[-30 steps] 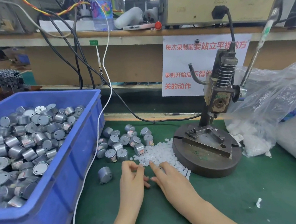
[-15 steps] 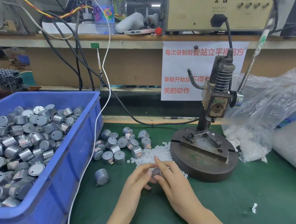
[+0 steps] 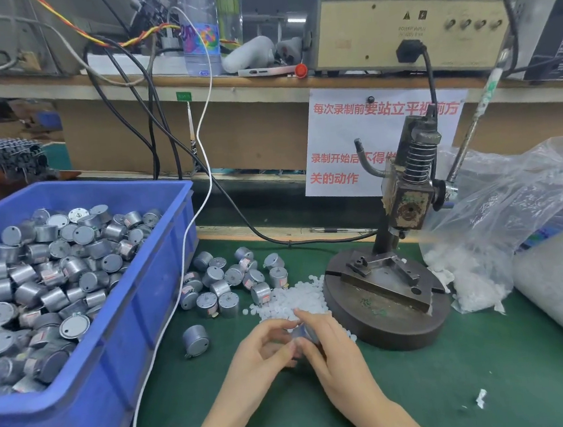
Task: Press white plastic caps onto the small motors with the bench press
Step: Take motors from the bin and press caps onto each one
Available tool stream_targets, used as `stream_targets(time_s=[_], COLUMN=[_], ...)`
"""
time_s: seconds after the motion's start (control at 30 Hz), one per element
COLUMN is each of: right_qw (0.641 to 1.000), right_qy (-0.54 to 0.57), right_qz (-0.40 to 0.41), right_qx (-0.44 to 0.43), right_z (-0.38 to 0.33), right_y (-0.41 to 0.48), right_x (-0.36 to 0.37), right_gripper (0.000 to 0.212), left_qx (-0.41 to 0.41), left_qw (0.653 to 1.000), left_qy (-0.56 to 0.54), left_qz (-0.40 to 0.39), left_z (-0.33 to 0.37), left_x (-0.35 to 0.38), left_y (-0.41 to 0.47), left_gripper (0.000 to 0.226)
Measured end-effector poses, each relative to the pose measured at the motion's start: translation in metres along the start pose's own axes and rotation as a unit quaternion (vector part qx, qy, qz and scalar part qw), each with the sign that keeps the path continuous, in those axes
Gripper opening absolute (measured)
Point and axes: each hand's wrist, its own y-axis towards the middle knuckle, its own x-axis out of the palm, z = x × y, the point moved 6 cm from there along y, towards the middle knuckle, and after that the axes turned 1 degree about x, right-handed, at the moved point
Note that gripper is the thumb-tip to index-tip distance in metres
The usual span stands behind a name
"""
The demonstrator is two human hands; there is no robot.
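The small grey cylindrical metal motor (image 3: pixel 306 332) is held off the green-matted table (image 3: pixel 494 365), just to the near left of the dark iron bench press (image 3: pixel 388 320). The right hand (image 3: pixel 336 349) curls round it from the press side, and the left hand (image 3: pixel 263 347) pinches it from the far side. Blur hides whether a cap sits on it, and which way its shaft points. The heap of white plastic caps (image 3: pixel 292 301) lies against the left edge of the press base, just beyond the fingers. From the hands, the steel fixture plate (image 3: pixel 385 274) on the press lies up and to the right, under the ram. The right hand is nearer, yet the long lever (image 3: pixel 471 126) rises at the press's right, so the left hand probably seats the motor, shaft upright
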Motion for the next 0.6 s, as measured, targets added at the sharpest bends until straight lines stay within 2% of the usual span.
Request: stream_targets(time_s=[0.1, 0.3, 0.4, 0.6], right_qw=[1.0, 0.997, 0.993, 0.98], right_qy=[-0.012, -0.039, -0.082, -0.189], right_qz=[0.003, -0.049, -0.069, 0.008], right_qx=[-0.012, -0.035, -0.044, -0.063], right_z=[-0.003, -0.008, -0.005, -0.011], right_y=[-0.001, -0.006, -0.006, -0.004], right_x=[0.001, 0.007, 0.012, 0.002], right_gripper=[0.04, 0.057, 0.058, 0.052], left_qx=[-0.006, -0.007, -0.003, 0.015], left_qw=[1.0, 0.999, 0.999, 0.998], left_qy=[-0.024, -0.039, -0.031, -0.013], left_qz=[-0.003, -0.001, 0.014, 0.058], left_z=[-0.002, -0.003, -0.004, -0.002], left_x=[0.001, -0.001, -0.003, -0.006], left_y=[-0.001, 0.001, 0.001, 0.001], left_gripper=[0.022, 0.019, 0.017, 0.015])
